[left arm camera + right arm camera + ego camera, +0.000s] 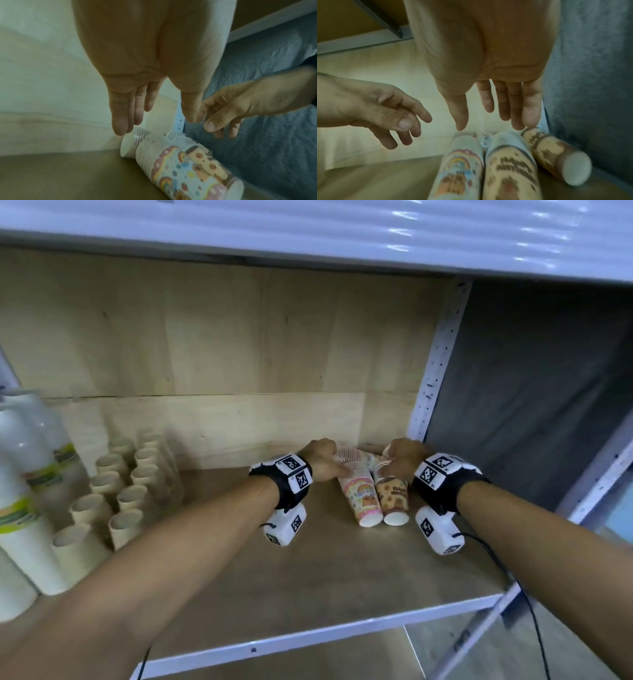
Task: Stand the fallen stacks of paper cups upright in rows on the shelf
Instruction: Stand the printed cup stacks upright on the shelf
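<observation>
Fallen cup stacks lie at the shelf's back right corner. A rainbow-printed stack (363, 498) (173, 171) (460, 166) lies beside a brown cookie-printed stack (394, 497) (511, 167), bases toward me. A third brown stack (556, 152) lies nearest the right side, and a white stack (130, 144) lies behind. My left hand (337, 466) (154, 121) hovers over the rainbow stack's far end with straight fingers. My right hand (394, 464) (491, 121) hangs above the brown stacks, fingers extended. Neither hand grips anything.
Upright plain beige cups (120, 491) stand in two rows at the left. White cup stacks with green labels (27, 501) stand at the far left. A perforated post (435, 371) and grey cloth (531, 388) bound the right. The shelf's front edge (308, 635) is white.
</observation>
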